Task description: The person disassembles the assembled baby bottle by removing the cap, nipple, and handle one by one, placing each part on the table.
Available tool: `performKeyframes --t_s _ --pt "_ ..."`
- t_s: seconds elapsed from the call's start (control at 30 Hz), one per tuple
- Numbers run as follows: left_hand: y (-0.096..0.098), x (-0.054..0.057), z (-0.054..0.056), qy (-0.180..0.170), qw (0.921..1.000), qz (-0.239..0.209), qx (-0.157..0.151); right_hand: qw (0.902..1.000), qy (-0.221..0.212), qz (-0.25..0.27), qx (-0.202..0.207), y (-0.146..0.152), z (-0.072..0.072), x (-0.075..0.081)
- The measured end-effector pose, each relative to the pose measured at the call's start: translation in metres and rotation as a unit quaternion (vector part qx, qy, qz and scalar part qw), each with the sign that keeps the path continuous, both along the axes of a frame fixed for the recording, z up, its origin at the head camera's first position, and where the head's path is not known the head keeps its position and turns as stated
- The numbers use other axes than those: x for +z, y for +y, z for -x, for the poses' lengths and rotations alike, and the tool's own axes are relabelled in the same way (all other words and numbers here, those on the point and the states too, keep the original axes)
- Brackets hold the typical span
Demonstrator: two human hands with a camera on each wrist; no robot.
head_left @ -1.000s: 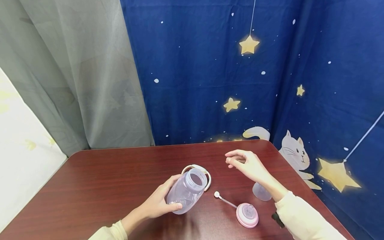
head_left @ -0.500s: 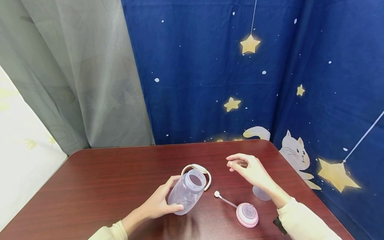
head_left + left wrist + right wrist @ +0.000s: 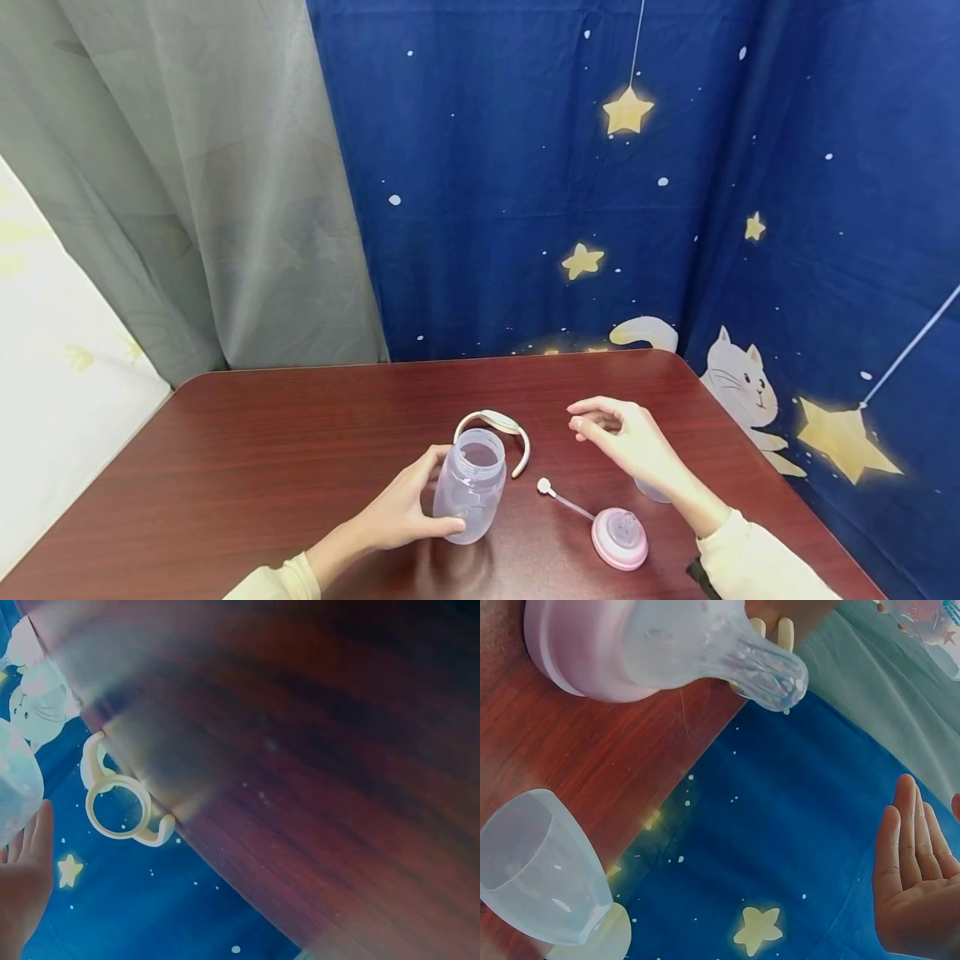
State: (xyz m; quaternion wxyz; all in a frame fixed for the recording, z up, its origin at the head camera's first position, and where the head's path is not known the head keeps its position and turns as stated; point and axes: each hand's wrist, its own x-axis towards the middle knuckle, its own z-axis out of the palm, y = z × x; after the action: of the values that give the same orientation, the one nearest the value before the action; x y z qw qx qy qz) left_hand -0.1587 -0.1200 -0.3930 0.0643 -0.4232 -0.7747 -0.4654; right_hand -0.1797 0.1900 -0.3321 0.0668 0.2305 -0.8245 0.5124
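Observation:
My left hand [image 3: 408, 508] holds a translucent baby bottle [image 3: 468, 504] by its side, thumb in front; its open threaded mouth faces up and it stands nearly upright. Right behind it lies a cream two-handled bottle holder [image 3: 501, 422], its ring seen whole in the left wrist view. My right hand [image 3: 626, 433] hovers right of the bottle, fingers loosely bent, holding nothing. Below it on the table lies a pink collar with a clear nipple [image 3: 621, 537], nipple up, a straw [image 3: 572, 505] with a white end reaching left. A clear dome cap [image 3: 547, 870] is partly hidden by my right forearm.
The dark red wooden table [image 3: 300, 450] runs back to a blue starry curtain [image 3: 510, 208] and a grey curtain [image 3: 255, 208]. A small black item [image 3: 699, 575] shows under the right sleeve. The table's right edge lies just beyond the right forearm.
The bottle has turned from leaning right to nearly upright, my left hand still gripping it. My right hand has sunk slightly. The nipple collar and bottle holder stay in place.

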Motion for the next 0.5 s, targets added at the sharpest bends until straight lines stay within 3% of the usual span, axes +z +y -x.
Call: performKeyframes --t_s 0.27,0.5 --pt "0.001 -0.004 -0.001 -0.025 0.9996 0.014 -0.005 0.9997 -0.005 -0.023 -0.009 -0.009 -0.016 0.014" --pt "-0.002 -0.005 -0.002 -0.005 0.9964 0.076 0.037 0.9995 0.002 -0.030 -0.011 -0.002 -0.003 -0.006"
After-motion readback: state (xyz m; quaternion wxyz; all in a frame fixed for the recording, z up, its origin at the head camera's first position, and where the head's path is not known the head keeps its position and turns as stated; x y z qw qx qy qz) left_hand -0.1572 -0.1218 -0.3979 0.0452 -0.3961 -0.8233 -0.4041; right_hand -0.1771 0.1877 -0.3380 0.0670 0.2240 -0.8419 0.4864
